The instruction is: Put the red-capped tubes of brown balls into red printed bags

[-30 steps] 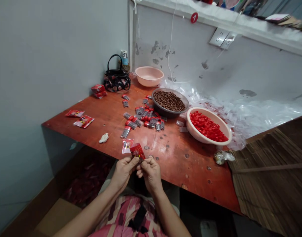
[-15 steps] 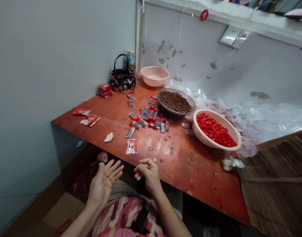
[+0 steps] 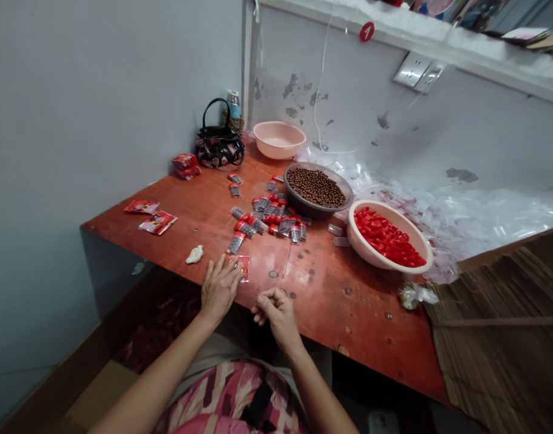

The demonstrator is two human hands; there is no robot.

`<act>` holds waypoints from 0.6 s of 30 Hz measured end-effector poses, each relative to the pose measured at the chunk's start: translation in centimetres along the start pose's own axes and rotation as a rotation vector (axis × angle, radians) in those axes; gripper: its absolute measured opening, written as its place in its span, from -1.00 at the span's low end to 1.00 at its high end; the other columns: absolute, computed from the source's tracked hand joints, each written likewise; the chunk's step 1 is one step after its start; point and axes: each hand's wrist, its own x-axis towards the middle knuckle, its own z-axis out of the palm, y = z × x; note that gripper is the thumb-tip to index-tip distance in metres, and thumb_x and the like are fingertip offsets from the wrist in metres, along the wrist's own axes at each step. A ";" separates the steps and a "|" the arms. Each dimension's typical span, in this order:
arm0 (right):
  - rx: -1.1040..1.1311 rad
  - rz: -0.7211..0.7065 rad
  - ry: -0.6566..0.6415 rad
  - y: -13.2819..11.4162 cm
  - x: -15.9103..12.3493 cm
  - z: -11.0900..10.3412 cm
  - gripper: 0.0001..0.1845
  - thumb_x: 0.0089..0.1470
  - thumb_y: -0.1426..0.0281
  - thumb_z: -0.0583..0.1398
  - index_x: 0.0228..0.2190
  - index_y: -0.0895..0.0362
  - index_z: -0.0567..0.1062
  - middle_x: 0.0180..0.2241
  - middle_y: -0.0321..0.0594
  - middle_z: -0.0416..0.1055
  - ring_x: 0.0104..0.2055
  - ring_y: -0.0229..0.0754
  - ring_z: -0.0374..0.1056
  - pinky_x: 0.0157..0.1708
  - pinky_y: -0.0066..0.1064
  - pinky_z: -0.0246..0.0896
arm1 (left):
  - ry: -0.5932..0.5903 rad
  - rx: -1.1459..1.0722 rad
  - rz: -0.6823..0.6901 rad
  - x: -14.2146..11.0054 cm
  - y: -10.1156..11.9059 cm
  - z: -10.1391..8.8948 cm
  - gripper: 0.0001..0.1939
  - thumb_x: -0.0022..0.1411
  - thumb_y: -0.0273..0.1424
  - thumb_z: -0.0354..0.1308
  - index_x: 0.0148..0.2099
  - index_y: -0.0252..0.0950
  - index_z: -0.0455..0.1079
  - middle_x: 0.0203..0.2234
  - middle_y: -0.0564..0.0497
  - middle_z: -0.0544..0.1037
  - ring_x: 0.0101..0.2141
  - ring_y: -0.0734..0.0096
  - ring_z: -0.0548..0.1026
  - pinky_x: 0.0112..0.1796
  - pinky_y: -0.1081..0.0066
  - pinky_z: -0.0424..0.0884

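Observation:
My left hand (image 3: 219, 289) lies over the table's front edge, fingers stretched out flat, with the fingertips on a small red printed packet (image 3: 244, 269). Part of that packet is hidden under the fingers. To the right, my right hand (image 3: 275, 308) hovers at the edge with its fingers curled together; no object shows in it. Beyond the hands sits a loose group of small clear containers with red caps and dark beads inside (image 3: 259, 225). A crumpled white scrap (image 3: 195, 254) rests left of my left hand.
A grey basin of brown beads (image 3: 316, 187), a pink basin of red caps (image 3: 388, 237) and another pink basin (image 3: 279, 140) stand at the back. A pile of clear plastic containers (image 3: 493, 211) lines the wall. Red packets (image 3: 158, 223), a handbag (image 3: 219, 144) and stacked cardboard (image 3: 506, 337) flank the table.
My left hand has turned from palm-up below the edge to palm-down on the red packet. A red-capped container beyond it, below the table edge, is gone from view. My right hand stays nearly in place.

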 end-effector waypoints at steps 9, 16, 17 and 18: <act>-0.116 -0.169 -0.039 -0.6 1.0 0.3 -0.81 -0.03 0.30 0.13 -0.53 0.17 0.35 -0.66 -0.37 0.33 -0.66 -0.38 0.23 -0.67 -0.58 0.10 | 0.034 0.069 0.013 0.3 0.1 0.1 -0.70 0.14 -0.32 -0.05 -0.12 -0.25 0.39 -0.11 -0.12 0.43 0.04 0.14 0.18 0.04 0.09 -0.07; -0.242 -0.190 0.003 0.6 0.8 -0.5 -0.83 -0.05 0.33 0.13 -0.54 0.18 0.36 -0.70 -0.39 0.29 -0.67 -0.35 0.23 -0.66 -0.56 0.11 | 0.003 0.220 0.089 0.1 0.5 1.2 -0.65 0.16 -0.35 -0.09 -0.05 -0.32 0.34 -0.02 -0.14 0.34 0.06 0.08 0.14 0.01 0.05 0.03; -0.243 -0.184 0.010 0.7 0.8 -0.6 -0.83 -0.05 0.32 0.13 -0.54 0.17 0.36 -0.70 -0.39 0.30 -0.67 -0.35 0.23 -0.66 -0.55 0.12 | -0.006 0.233 0.108 0.2 0.9 1.7 -0.66 0.17 -0.35 -0.10 -0.06 -0.31 0.35 -0.03 -0.12 0.35 0.05 0.09 0.16 0.01 0.06 0.05; -0.239 -0.178 0.017 0.8 0.9 -0.8 -0.83 -0.04 0.32 0.12 -0.54 0.17 0.36 -0.69 -0.38 0.30 -0.68 -0.34 0.23 -0.67 -0.55 0.12 | -0.014 0.239 0.126 0.3 1.3 2.1 -0.67 0.17 -0.36 -0.11 -0.07 -0.31 0.36 -0.05 -0.11 0.37 0.04 0.09 0.18 0.00 0.06 0.07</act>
